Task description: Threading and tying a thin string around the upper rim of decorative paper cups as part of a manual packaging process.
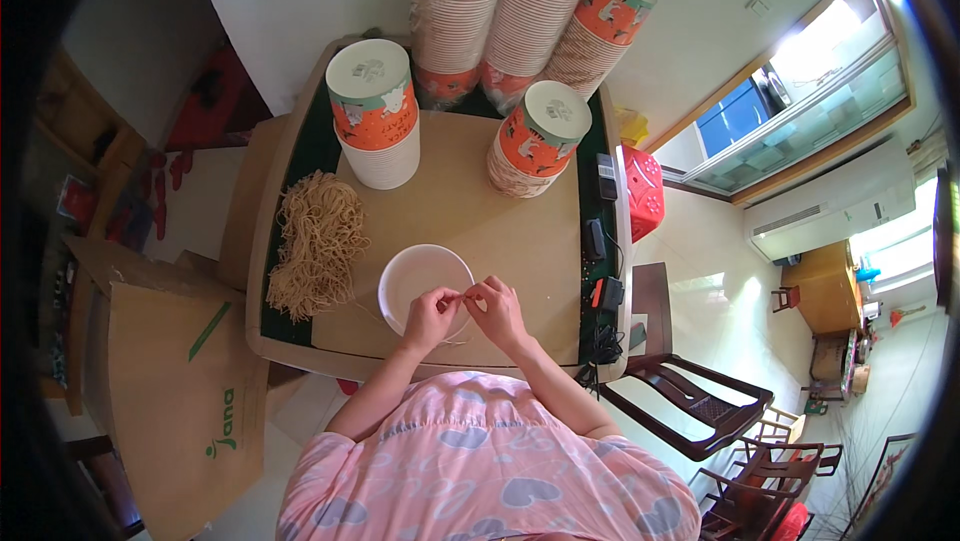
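A white paper bowl [412, 276] stands on the brown cardboard sheet [470, 201] near the table's front edge. Over its near rim, my left hand [430, 319] and my right hand [497, 309] meet fingertip to fingertip, both pinching a thin tan string [462, 295] between them. A big tangled heap of the same tan strings [316, 241] lies to the left of the bowl. One loose strand runs from the heap toward my hands.
Stacks of orange-and-white paper cups stand behind: one stack [375, 111] at back left, one leaning [535, 141] at back right, tall wrapped stacks [500, 11] at the wall. A cardboard box [180, 391] is at left, dark wooden chairs [700, 411] at right, a red stool [642, 191] beside the table.
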`<state>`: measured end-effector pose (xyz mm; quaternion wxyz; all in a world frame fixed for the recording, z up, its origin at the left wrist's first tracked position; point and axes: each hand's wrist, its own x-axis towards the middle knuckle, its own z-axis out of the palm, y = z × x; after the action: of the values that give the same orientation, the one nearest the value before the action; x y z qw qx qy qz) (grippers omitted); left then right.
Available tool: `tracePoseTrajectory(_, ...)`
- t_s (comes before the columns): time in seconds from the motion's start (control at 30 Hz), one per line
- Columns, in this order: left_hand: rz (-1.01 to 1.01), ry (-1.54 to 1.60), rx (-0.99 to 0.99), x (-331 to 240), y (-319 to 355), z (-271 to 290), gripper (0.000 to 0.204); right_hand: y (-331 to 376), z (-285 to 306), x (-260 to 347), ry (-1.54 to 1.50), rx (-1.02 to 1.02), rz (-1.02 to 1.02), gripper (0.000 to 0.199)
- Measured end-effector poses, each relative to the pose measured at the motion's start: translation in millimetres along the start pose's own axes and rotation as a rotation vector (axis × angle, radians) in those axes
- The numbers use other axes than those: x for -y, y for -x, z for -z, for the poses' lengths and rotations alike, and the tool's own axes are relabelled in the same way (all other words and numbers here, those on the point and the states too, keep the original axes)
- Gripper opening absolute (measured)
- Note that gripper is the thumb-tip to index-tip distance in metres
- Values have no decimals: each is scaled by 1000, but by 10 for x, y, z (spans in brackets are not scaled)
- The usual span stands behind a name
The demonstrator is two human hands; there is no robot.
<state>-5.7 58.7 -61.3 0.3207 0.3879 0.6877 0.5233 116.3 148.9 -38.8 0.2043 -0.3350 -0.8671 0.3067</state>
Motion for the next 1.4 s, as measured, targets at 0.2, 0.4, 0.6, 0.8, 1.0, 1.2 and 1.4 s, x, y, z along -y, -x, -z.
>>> tracePoseTrajectory(0.2, 51, 26, -1, -43, 3, 6, 9, 14, 5, -2, 14, -4, -20, 5)
tracePoseTrajectory(0.4, 13, -10, 10, -49, -9, -25, 9, 18, -13, -15, -5, -6, 10, 5)
tracePoseTrajectory(0.6, 11, -22, -20, -36, -21, -8, 8, 21, 15, 36, 29, 10, 0, 5)
tracePoseTrajectory(0.8, 23, 73, -31, -1, -23, 0, 16, 7, -14, 28, 12, -25, 17, 5)
tracePoseTrajectory(1.0, 137, 173, 30, -44, -12, 35, 25, 16, -48, -16, -39, -32, 11, 6)
tracePoseTrajectory(1.2, 188, 252, 26, 59, -25, 5, 11, 30, -52, 9, -42, -63, 31, 6)
tracePoseTrajectory(1.4, 195, 216, 39, 98, -40, -18, 11, 34, -67, -15, -55, -49, 9, 5)
